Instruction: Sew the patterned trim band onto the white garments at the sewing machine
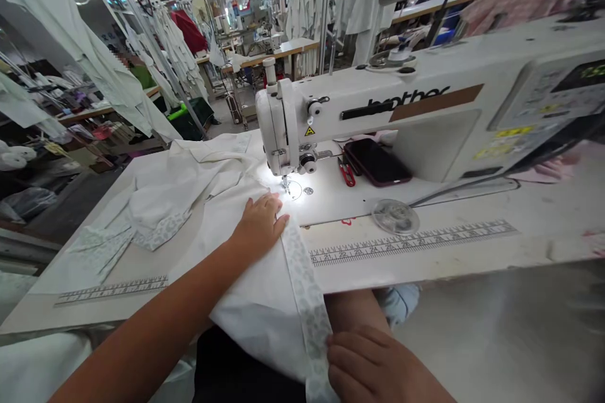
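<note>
Left grip [259,221] flat, right [363,362] on trim [307,302].

Bare forearms [155,308], dark garment [246,368] across lap.

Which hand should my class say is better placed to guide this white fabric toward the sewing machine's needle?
Probably the left hand: it lies flat on the white fabric, close beside the needle. The right hand is farther back, at the patterned binding strip below the table's front edge.

The left hand [259,221] presses white cloth [246,302] beside a Brother sewing machine [378,101].
</note>
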Action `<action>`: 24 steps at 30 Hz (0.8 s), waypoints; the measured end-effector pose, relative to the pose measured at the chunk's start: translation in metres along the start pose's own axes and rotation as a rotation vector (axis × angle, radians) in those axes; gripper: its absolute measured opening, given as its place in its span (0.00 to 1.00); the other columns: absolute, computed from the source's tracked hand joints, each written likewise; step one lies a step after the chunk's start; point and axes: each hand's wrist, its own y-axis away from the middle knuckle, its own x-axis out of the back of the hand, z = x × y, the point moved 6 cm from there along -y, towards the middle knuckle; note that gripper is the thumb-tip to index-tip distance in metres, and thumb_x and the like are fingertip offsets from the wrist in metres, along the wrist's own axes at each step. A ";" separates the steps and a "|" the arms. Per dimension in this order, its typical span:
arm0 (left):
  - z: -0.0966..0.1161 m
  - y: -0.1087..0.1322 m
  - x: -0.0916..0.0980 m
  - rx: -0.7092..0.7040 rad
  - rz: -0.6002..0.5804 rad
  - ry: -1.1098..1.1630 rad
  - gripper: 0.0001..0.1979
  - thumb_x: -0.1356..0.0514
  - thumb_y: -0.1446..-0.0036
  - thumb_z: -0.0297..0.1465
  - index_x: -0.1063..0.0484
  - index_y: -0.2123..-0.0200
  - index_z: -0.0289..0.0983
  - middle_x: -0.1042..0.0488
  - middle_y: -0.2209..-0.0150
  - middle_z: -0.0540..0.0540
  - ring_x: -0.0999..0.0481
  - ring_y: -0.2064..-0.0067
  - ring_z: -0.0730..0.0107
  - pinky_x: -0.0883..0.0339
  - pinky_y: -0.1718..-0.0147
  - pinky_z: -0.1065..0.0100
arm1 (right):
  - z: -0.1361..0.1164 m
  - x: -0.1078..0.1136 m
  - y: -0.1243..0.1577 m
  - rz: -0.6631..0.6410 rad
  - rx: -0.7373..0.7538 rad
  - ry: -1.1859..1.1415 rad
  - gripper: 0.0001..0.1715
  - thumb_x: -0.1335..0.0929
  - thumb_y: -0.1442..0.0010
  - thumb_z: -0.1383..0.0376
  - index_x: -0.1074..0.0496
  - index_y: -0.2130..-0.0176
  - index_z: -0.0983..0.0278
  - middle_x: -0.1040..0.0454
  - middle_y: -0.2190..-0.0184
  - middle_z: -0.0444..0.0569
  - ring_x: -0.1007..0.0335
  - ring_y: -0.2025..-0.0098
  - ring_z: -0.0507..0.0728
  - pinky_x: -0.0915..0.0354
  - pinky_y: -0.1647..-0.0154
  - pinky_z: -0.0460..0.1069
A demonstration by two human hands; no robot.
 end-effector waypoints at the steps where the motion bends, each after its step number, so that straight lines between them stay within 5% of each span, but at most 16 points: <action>1: -0.001 0.001 -0.001 0.003 -0.012 0.009 0.08 0.49 0.36 0.32 0.36 0.56 0.37 0.32 0.43 0.38 0.40 0.37 0.57 0.50 0.39 0.46 | 0.001 -0.001 0.001 0.020 0.004 0.004 0.21 0.45 0.31 0.71 0.29 0.66 0.62 0.25 0.72 0.47 0.29 0.67 0.54 0.33 0.61 0.49; 12: -0.012 -0.016 -0.005 0.035 -0.054 0.003 0.13 0.50 0.36 0.32 0.37 0.49 0.36 0.35 0.40 0.38 0.44 0.34 0.58 0.53 0.37 0.46 | 0.020 -0.014 -0.002 0.132 0.045 0.027 0.17 0.42 0.32 0.72 0.31 0.70 0.66 0.26 0.71 0.45 0.29 0.64 0.53 0.34 0.61 0.48; 18: -0.026 -0.040 -0.002 -0.012 0.032 -0.032 0.11 0.48 0.38 0.31 0.35 0.53 0.37 0.31 0.43 0.39 0.35 0.39 0.57 0.47 0.38 0.50 | 0.027 -0.013 -0.008 0.154 0.017 0.058 0.11 0.38 0.34 0.72 0.30 0.68 0.65 0.24 0.66 0.45 0.29 0.57 0.55 0.33 0.55 0.50; 24: -0.019 -0.029 0.002 -0.021 0.077 -0.043 0.09 0.48 0.39 0.28 0.34 0.55 0.35 0.30 0.45 0.36 0.33 0.41 0.55 0.42 0.40 0.49 | 0.031 0.002 -0.015 0.343 -0.210 0.052 0.12 0.39 0.40 0.75 0.29 0.60 0.66 0.21 0.63 0.49 0.25 0.59 0.53 0.29 0.53 0.47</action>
